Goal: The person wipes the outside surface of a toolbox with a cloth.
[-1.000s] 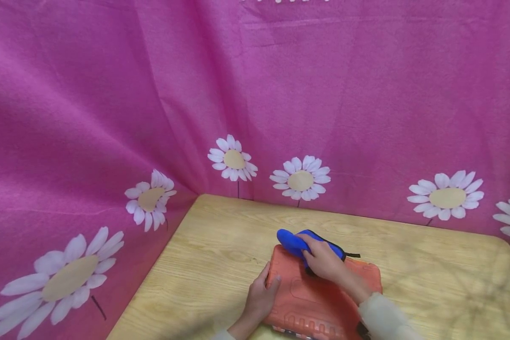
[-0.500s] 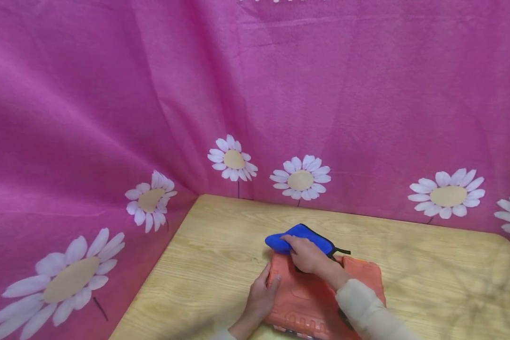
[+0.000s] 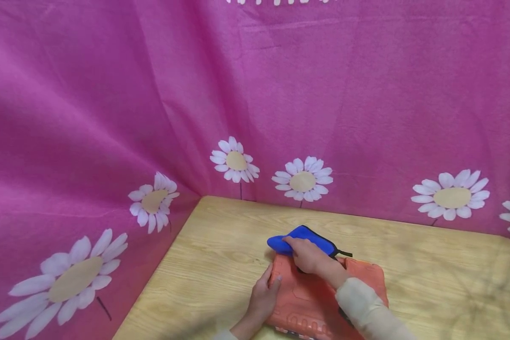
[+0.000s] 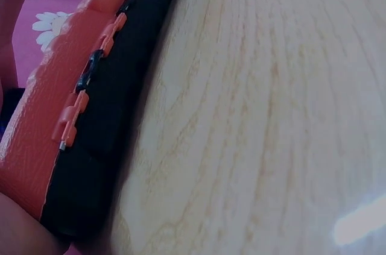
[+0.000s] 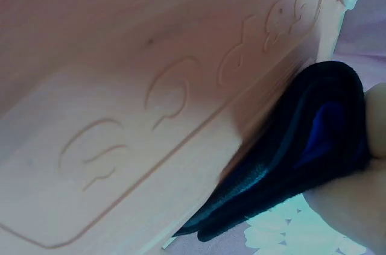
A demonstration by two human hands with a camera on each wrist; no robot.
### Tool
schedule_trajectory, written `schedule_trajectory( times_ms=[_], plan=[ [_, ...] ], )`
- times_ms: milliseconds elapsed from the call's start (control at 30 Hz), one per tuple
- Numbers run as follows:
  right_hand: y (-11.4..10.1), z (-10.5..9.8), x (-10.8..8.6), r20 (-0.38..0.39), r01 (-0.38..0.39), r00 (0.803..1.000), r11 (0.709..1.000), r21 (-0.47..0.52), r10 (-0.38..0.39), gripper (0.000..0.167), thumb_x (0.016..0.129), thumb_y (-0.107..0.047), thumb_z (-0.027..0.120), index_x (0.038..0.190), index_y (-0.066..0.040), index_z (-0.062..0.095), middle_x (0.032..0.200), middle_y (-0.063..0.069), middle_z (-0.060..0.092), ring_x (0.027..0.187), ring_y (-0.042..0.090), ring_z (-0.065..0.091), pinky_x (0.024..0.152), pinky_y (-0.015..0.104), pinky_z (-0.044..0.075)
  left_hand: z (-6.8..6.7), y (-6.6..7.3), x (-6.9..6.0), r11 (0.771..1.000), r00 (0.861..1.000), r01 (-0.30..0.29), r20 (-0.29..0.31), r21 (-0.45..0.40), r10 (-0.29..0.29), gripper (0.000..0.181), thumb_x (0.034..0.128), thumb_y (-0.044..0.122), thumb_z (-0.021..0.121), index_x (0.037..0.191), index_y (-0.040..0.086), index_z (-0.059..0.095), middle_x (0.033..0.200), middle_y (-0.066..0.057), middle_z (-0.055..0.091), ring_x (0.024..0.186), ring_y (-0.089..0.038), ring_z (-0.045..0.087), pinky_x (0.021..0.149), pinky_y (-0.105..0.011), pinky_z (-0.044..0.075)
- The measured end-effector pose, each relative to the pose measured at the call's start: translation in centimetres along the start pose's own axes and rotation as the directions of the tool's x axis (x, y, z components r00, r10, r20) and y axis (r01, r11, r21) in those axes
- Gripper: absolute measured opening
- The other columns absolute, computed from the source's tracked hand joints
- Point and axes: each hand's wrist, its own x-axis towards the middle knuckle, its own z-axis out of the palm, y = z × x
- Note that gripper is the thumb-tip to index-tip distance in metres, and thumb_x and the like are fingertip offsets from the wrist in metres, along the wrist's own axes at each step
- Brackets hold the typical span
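An orange tool case (image 3: 303,297) with a black lower half (image 4: 90,176) lies on the wooden table. My left hand (image 3: 262,295) holds its left edge, thumb on the lid and fingers along the side. At the case's far edge my right hand (image 3: 308,255) grips a blue fabric piece (image 3: 312,238) with black edging and a short black strap. In the right wrist view, the folded black edge (image 5: 283,140) of the fabric lies against the lid (image 5: 120,116), which has raised lettering. Parts of the fabric are hidden beneath my right hand.
The wooden table (image 3: 212,255) extends around the case. A pink cloth (image 3: 344,94) with white daisies hangs along its back and left edges. Orange and black fittings (image 4: 72,119) run along the side of the case.
My right hand has moved left and slightly away with the blue fabric, then stayed nearly in place over the last half second. The left hand keeps its hold on the case.
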Motion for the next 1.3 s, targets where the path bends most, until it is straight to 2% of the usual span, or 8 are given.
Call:
schedule_trajectory(
  times_ms=[100, 533, 700, 900, 1133, 1300],
  plan=[
    [0.1, -0.2, 0.0, 0.007, -0.001, 1.0, 1.0, 0.006, 0.001, 0.041, 0.094, 0.005, 0.057, 0.135, 0.002, 0.057, 0.127, 0.021, 0.063, 0.119, 0.041, 0.058, 0.102, 0.056, 0.045, 0.2, -0.1, 0.1, 1.0, 1.0, 0.008, -0.001, -0.011, -0.008, 0.056, 0.0993, 0.029, 0.059, 0.147, 0.001, 0.048, 0.142, -0.019, 0.054, 0.133, -0.035, 0.047, 0.109, -0.052, 0.037],
    [1.9, -0.7, -0.3, 0.001, 0.024, 1.0, 1.0, -0.006, -0.024, 0.04, 0.093, 0.006, 0.056, 0.133, 0.002, 0.057, 0.123, 0.021, 0.064, 0.117, 0.041, 0.059, 0.1, 0.056, 0.046, 0.1, 0.0, -0.1, 0.994, 0.999, -0.042, 0.014, -0.098, 0.044, 0.058, 0.0988, 0.023, 0.058, 0.145, -0.009, 0.044, 0.143, -0.024, 0.05, 0.135, -0.037, 0.044, 0.111, -0.051, 0.035],
    [2.7, -0.8, -0.8, -0.013, 0.012, 1.0, 1.0, -0.001, -0.012, 0.039, 0.094, 0.005, 0.054, 0.133, 0.002, 0.057, 0.124, 0.021, 0.064, 0.118, 0.042, 0.059, 0.1, 0.056, 0.046, 0.1, -0.1, -0.2, 0.996, 0.999, -0.054, -0.013, -0.074, 0.053, 0.058, 0.0985, 0.025, 0.059, 0.143, -0.009, 0.047, 0.141, -0.026, 0.052, 0.133, -0.04, 0.045, 0.11, -0.052, 0.036],
    [3.1, -1.2, -1.6, -0.024, 0.007, 1.0, 1.0, 0.007, -0.007, 0.04, 0.094, 0.004, 0.055, 0.134, 0.003, 0.055, 0.124, 0.023, 0.064, 0.116, 0.044, 0.059, 0.099, 0.058, 0.047, 0.1, -0.2, -0.1, 0.999, 1.0, -0.025, -0.019, -0.032, 0.024, 0.059, 0.0987, 0.029, 0.057, 0.143, -0.008, 0.047, 0.142, -0.025, 0.051, 0.134, -0.04, 0.045, 0.11, -0.052, 0.036],
    [4.5, -1.5, -2.7, -0.009, -0.015, 1.0, 1.0, 0.003, 0.015, 0.038, 0.094, 0.003, 0.058, 0.131, 0.002, 0.054, 0.117, 0.023, 0.065, 0.106, 0.042, 0.064, 0.09, 0.057, 0.051, 0.1, 0.1, -0.3, 0.997, 0.999, -0.045, -0.02, -0.055, 0.044, 0.059, 0.099, 0.027, 0.058, 0.143, -0.01, 0.046, 0.142, -0.027, 0.05, 0.134, -0.042, 0.043, 0.111, -0.053, 0.035],
    [5.3, -1.8, -3.3, 0.0, -0.002, 1.0, 1.0, -0.011, 0.002, 0.036, 0.094, 0.004, 0.057, 0.129, 0.002, 0.054, 0.114, 0.022, 0.066, 0.103, 0.04, 0.065, 0.09, 0.057, 0.052, 0.2, 0.2, -0.2, 0.998, 0.999, -0.037, -0.02, -0.055, 0.036, 0.059, 0.0986, 0.026, 0.058, 0.143, -0.01, 0.045, 0.142, -0.027, 0.05, 0.134, -0.041, 0.043, 0.11, -0.053, 0.036]
  ],
)
